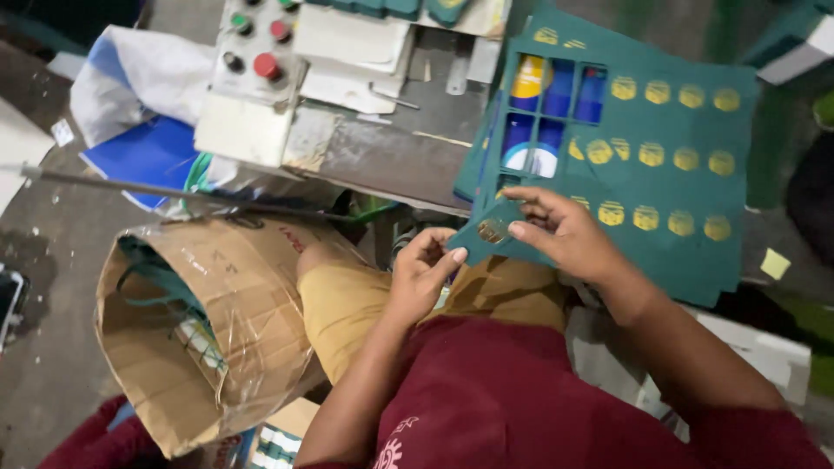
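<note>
Green die-cut cardboard sheet, gold round prints, rectangular cut-outs, tilted

Dark green card sheet patterned with yellow round emblems.

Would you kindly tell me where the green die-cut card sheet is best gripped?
Probably at its near lower-left corner, from the person's side: the green card sheet is thin and flat, and that corner overhangs the table, where the left hand and right hand already pinch it.
</note>
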